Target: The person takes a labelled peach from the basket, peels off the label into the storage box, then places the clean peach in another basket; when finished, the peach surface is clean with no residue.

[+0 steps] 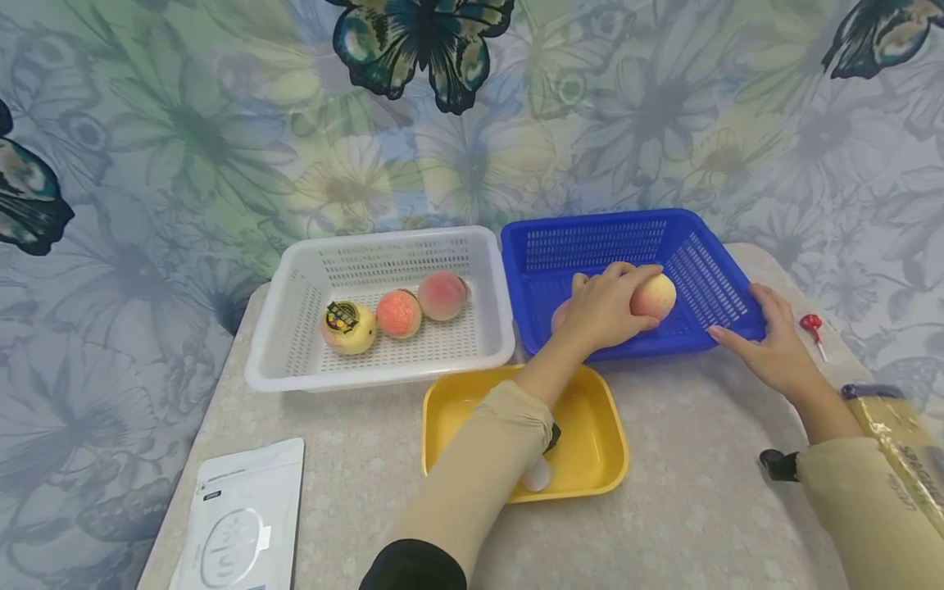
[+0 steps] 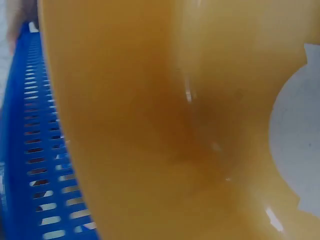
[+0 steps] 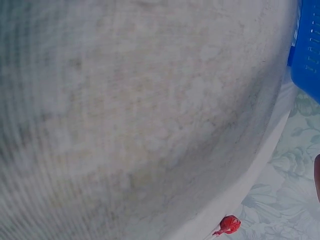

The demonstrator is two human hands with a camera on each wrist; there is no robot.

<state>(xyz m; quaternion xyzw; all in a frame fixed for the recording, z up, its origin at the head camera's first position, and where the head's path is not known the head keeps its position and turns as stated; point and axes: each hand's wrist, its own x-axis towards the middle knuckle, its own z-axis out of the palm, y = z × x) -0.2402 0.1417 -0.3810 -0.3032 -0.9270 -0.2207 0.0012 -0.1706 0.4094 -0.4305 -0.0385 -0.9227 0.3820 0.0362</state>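
Observation:
Over the blue basket (image 1: 711, 315), my left hand (image 1: 605, 307) holds a yellow-pink peach (image 1: 655, 295) between thumb and fingers. Part of another pinkish fruit (image 1: 560, 315) shows behind that hand; the rest is hidden. My right hand (image 1: 774, 348) grips the basket's right front corner, thumb by the inner rim and fingers outside. To the left, a white basket (image 1: 383, 377) holds a peach with a black-and-gold sticker (image 1: 348, 328), a small orange-red peach (image 1: 399, 314) and a redder peach (image 1: 442, 295). In the left wrist view, the yellow tray (image 2: 125, 120) hides the left hand's grasp.
Under my left forearm stands the yellow tray (image 1: 608, 442), with a pale round thing (image 1: 537, 474) in it. A white pouch (image 1: 239, 516) lies at front left. A red-wrapped lollipop (image 1: 811, 324) and a golden spaghetti pack (image 1: 900, 442) lie at right. A patterned wall backs the table.

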